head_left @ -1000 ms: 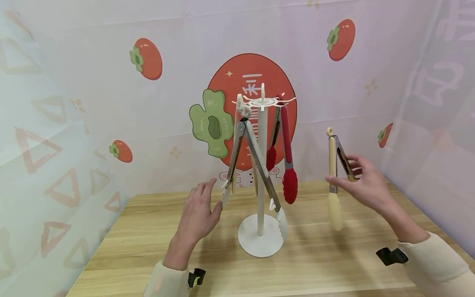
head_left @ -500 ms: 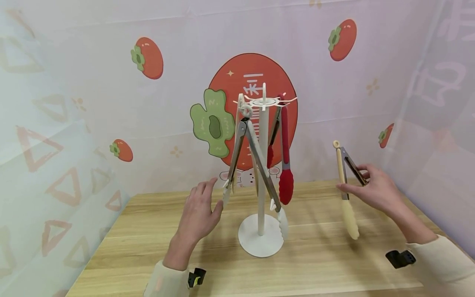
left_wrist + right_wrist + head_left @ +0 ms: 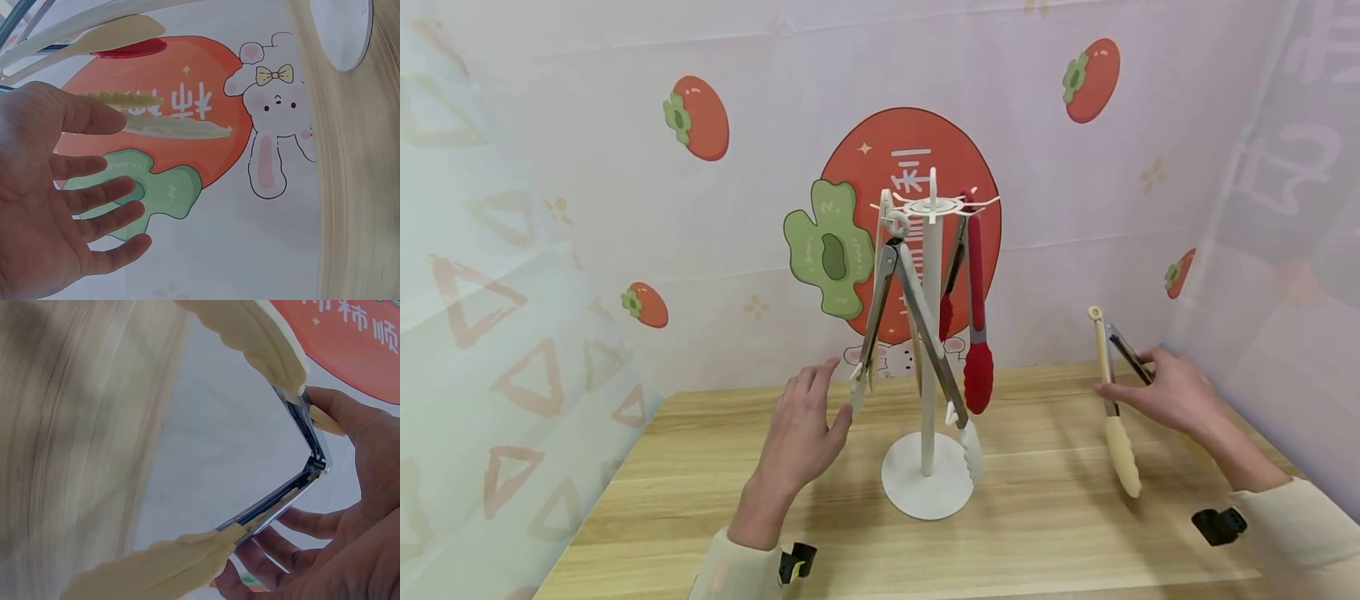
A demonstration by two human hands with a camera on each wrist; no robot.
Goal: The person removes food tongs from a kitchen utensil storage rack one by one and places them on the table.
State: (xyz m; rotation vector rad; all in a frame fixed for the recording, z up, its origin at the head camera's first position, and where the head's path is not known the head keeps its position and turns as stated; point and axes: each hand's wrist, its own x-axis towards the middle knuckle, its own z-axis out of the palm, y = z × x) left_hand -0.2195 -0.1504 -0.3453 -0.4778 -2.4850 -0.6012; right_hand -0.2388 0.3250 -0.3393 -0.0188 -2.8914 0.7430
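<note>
White tongs (image 3: 943, 369) and red tongs (image 3: 977, 283) are hung on rack (image 3: 921, 493), cream tongs (image 3: 1122, 454) gripped in right hand (image 3: 1178, 398) near counter (image 3: 700, 475) right edge, placement seemingly pending, left hand (image 3: 797, 427) spread, empty.

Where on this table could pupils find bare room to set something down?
The table is bare between its left edge and the left grip, and between the round base and the cream tongs. Around the pole it is crowded: white tongs and red tongs hang there.

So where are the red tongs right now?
In the head view, the red tongs hang from the white rack, just right of its pole. The right hand, further right, holds pale yellow tongs.
</note>
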